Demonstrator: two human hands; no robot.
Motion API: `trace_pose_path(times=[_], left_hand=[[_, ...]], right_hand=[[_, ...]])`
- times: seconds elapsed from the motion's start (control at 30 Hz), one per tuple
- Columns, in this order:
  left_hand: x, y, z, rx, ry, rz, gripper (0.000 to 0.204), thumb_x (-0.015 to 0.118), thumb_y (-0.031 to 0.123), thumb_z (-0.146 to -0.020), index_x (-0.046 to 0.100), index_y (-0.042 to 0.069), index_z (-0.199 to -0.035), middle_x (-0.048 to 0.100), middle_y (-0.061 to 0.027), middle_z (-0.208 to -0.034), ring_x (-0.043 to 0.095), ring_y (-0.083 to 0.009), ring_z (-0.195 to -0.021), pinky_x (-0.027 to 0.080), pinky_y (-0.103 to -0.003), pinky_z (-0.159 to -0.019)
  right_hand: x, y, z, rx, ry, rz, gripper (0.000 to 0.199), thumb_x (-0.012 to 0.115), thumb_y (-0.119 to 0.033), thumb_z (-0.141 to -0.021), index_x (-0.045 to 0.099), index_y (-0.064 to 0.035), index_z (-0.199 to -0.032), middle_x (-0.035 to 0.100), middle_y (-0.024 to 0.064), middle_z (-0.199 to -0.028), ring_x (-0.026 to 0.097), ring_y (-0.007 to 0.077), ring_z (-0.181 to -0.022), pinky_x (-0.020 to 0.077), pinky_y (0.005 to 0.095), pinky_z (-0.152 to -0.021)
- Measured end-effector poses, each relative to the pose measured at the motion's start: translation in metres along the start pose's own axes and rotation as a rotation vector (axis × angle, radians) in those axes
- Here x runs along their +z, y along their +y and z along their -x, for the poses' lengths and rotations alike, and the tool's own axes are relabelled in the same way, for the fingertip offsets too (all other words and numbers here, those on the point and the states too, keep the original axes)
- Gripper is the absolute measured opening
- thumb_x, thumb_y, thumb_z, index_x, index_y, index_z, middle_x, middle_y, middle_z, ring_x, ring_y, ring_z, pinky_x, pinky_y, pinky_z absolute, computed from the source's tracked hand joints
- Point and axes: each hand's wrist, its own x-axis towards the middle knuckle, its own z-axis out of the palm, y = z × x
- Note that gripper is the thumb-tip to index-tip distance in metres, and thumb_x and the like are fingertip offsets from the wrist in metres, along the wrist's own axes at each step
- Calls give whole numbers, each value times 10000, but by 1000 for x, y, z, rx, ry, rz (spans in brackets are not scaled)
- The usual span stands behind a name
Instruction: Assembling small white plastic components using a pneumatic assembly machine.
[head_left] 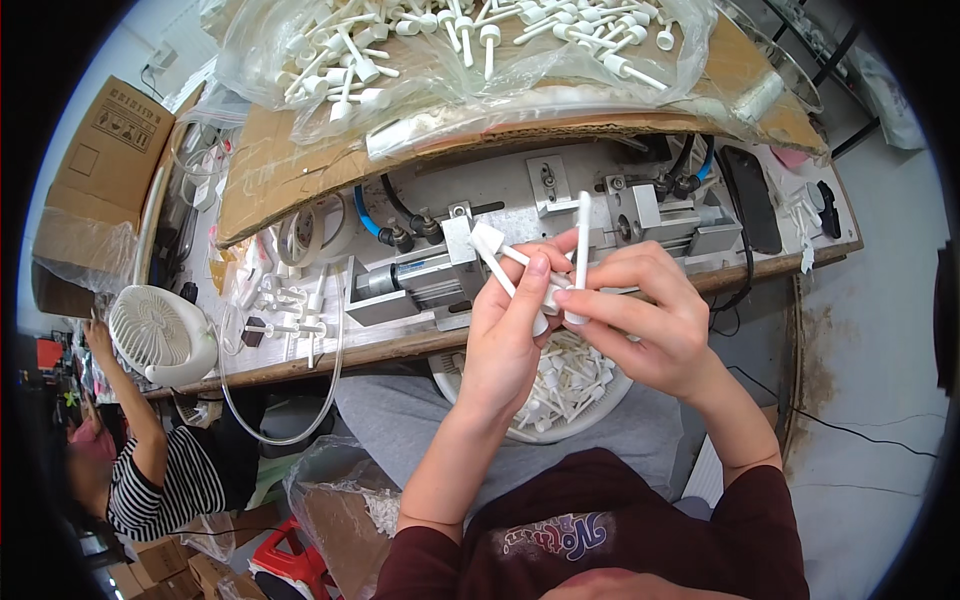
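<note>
My left hand (500, 345) is closed around a few white plastic stems with wide caps (488, 238), which stick out past the thumb at different angles. Beside it, my right hand (655, 315) pinches a slim white plastic stem (583, 235), held nearly upright between thumb and fingers. The two hands meet in front of the metal clamping fixture; their fingers partly hide the pieces. Below them, a round white basin (447, 385) on my lap contains many similar small white parts (575, 380).
Metal cylinder fixtures (420, 280) with blue and black hoses sit on the bench. A cardboard sheet (290, 180) above bears plastic bags and a pile of white capped stems (490, 40). A white fan (165, 335), a phone (750, 200) and a person in stripes (175, 485) are around.
</note>
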Motion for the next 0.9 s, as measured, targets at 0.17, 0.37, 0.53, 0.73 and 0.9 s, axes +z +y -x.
trace_pose_path(times=[0.17,0.37,0.53,0.73,0.9], left_hand=[[-8,5,14,266,22,-403,260,442,205,-1089,572,-15,-1137,684,-211,-1160,653,-153,-936,530,-295,-811],[-16,18,32,403,71,-619,281,534,90,-1030,630,-57,-1249,716,-167,-1099,662,-167,-933,539,-285,-785],[-26,19,25,788,94,-1237,383,649,-92,-799,682,-49,-1178,720,-163,-1105,687,-280,-948,548,-339,-833],[-27,27,23,968,91,-1523,411,641,-97,-751,724,-33,-1148,710,-173,-1165,687,-328,-1029,558,-391,-886],[-29,30,19,1082,52,-1673,372,669,-9,-777,719,-37,-1144,706,-181,-1170,689,-321,-1057,583,-383,-889]], right_hand=[[-2,-2,15,289,78,-117,282,819,-55,-744,726,-49,-1010,686,105,-1043,669,239,-854,552,310,-676],[18,8,30,71,-183,264,271,745,-65,-734,691,2,-991,687,139,-1158,687,198,-829,542,325,-690],[20,7,18,45,-256,411,249,745,-84,-765,708,-8,-1000,708,134,-1191,664,181,-670,494,299,-589],[18,2,10,62,-320,454,235,731,-88,-770,712,-18,-994,713,128,-1174,659,169,-646,485,284,-573],[15,3,9,144,-266,230,297,768,-85,-757,707,-12,-1039,716,119,-1133,690,179,-716,530,287,-634]])
